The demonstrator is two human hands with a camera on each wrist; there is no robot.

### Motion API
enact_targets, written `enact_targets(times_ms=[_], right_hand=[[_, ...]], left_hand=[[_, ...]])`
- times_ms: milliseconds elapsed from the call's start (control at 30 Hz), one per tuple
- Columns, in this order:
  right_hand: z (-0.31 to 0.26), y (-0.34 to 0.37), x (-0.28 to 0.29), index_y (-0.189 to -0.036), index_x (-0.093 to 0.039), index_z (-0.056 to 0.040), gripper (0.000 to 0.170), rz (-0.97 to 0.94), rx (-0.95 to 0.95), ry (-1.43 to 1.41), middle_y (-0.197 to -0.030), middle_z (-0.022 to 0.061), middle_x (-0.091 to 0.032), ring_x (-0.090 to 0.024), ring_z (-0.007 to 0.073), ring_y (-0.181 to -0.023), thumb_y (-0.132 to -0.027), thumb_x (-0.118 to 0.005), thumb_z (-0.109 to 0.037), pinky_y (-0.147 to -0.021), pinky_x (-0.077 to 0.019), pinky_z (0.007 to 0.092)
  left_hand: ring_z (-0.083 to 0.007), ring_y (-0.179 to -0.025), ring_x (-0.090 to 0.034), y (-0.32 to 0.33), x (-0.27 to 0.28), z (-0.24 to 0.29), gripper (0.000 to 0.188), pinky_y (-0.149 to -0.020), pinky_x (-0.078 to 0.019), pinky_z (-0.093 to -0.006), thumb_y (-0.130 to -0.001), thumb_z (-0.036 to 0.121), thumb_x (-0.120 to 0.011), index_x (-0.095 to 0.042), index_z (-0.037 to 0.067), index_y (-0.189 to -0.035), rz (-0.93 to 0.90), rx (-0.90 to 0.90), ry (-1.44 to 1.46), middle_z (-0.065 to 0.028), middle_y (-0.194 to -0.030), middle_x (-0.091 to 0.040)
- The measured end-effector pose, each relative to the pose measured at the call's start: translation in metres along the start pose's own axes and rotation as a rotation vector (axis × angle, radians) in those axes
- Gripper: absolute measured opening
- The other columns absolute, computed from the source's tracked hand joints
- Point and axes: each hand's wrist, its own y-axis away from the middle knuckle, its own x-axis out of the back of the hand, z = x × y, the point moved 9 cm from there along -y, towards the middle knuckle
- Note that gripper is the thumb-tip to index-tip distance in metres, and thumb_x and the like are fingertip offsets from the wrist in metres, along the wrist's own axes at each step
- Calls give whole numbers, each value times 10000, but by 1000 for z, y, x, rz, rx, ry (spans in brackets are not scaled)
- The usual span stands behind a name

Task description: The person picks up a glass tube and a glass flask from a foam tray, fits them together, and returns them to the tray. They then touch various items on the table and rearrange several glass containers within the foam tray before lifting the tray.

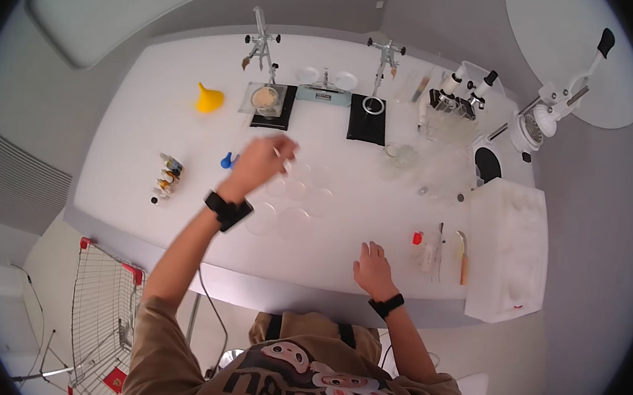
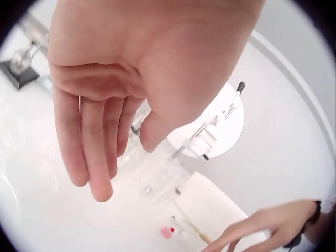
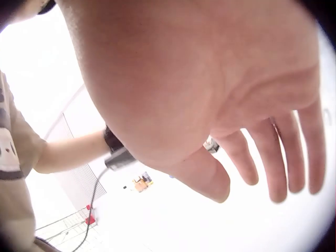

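My left hand (image 1: 261, 164) hovers over several clear round dishes (image 1: 293, 224) on the white table. Its fingers (image 2: 93, 142) hang relaxed with nothing between them. A blue rubber bulb (image 1: 226, 160) lies beside that wrist, partly hidden by the arm. Over the table's front part is my right hand (image 1: 376, 272), whose fingers (image 3: 273, 157) are straight, spread a little and hold nothing. Nearest to it on the right lie a small red item (image 1: 417, 238), a whitish bottle-like piece (image 1: 428, 257) and a curved tool with a wooden handle (image 1: 464, 269).
At the back stand two clamp stands, with black bases (image 1: 367, 130), around a balance (image 1: 324, 95). A yellow funnel (image 1: 208, 99) and small bottles (image 1: 168, 177) are on the left. Glassware (image 1: 403, 156), a white lever device (image 1: 537, 123) and a white foam box (image 1: 508, 248) occupy the right.
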Motion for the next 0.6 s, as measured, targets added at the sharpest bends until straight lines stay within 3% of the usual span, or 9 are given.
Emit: enact_targets(times_ms=[33, 100, 133, 200, 267, 333, 467, 533, 600], right_hand=[[3, -9, -21, -1253, -498, 86, 529, 6, -7, 2, -1291, 293, -496, -467, 438, -1227, -829, -636, -198, -926, -500, 488], [24, -13, -52, -1369, -369, 125, 740, -26, -181, -80, -1448, 371, -288, -287, 510, -1365, -841, -678, -293, -1052, -398, 536], [22, -9, -53, -1369, -369, 125, 740, -13, -189, -79, -1448, 371, -288, -287, 510, -1365, -841, -678, -293, -1052, -398, 536], [17, -6, -66, -1452, -219, 124, 952, -125, -199, 9, -1505, 400, -140, -138, 537, -1424, -830, -712, -401, -1112, -285, 591], [17, -11, -71, -1460, -186, 124, 1006, -135, -227, 30, -1515, 394, -114, -114, 530, -1432, -812, -727, -423, -1120, -261, 597], [20, -6, -80, -1476, -121, 122, 1114, -182, -274, 56, -1537, 380, -62, -66, 515, -1449, -776, -759, -465, -1136, -214, 608], [22, -8, -78, -1483, -115, 113, 1148, -193, -301, 52, -1544, 371, -49, -61, 506, -1453, -752, -775, -477, -1145, -208, 594], [22, -6, -81, -1490, -110, 100, 1154, -218, -300, 67, -1547, 367, -53, -62, 497, -1457, -750, -772, -489, -1153, -203, 580], [26, -5, -86, -1494, -93, 96, 1174, -220, -304, 84, -1547, 369, -27, -46, 503, -1456, -749, -763, -515, -1154, -199, 576]], left_hand=[[-170, -578, -672, -14, 37, 5, 299, -587, -513, -302, -966, 269, -557, -673, -6, -992, 102, -48, 24, -101, -783, -705], [-171, -520, -638, -46, 100, 12, 299, -522, -496, -312, -958, 275, -572, -668, -4, -1004, 289, -142, -92, -104, -750, -705], [-177, -510, -628, -64, 124, 13, 297, -533, -497, -315, -952, 280, -585, -668, -2, -999, 331, -163, -112, -107, -748, -704], [-189, -565, -650, -102, 162, 12, 306, -560, -507, -328, -925, 281, -632, -658, -6, -1028, 423, -208, -148, -109, -759, -700], [-194, -587, -660, -143, 190, 0, 374, -574, -517, -334, -893, 295, -674, -632, -15, -1099, 493, -204, -159, -129, -809, -705], [-200, -590, -663, -168, 200, -2, 434, -592, -524, -332, -876, 312, -691, -614, -16, -1148, 502, -169, -126, -141, -849, -705], [-204, -584, -662, -207, 206, -8, 592, -640, -544, -334, -835, 366, -721, -569, -11, -1265, 455, -149, -176, -161, -938, -695], [-244, -679, -685, -225, 205, -16, 625, -710, -547, -361, -825, 393, -724, -569, -1, -1284, 460, -156, -173, -165, -983, -691], [-305, -810, -688, -229, 208, -4, 569, -772, -535, -397, -818, 386, -728, -614, 1, -1221, 627, -363, -465, -168, -1022, -689]])
